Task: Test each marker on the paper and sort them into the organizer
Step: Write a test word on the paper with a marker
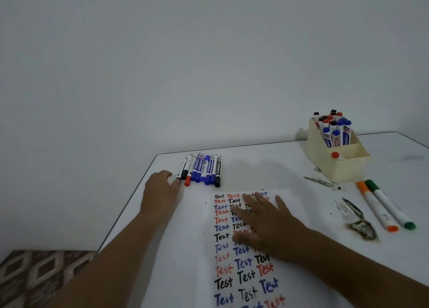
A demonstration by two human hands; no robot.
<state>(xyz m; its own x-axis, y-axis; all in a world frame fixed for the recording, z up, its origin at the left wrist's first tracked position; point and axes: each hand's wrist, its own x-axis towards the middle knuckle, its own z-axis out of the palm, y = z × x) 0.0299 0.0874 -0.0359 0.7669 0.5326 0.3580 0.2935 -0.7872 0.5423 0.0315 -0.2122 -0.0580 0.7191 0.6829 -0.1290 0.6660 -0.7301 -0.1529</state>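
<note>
From my head view, many markers are already standing in the organizer [339,166]; a row of markers [204,169] is still waiting on the desk [267,163], lying lengthwise away from me, caps nearest. My left hand [160,189] is touching the leftmost one with relaxed fingers; my right hand [264,224] is pressing flat on the paper [232,282].

Plain room, probably a home: bare white wall [209,63], scuffed white desk [267,168] against it, patterned brown floor covering [41,275] below.
</note>
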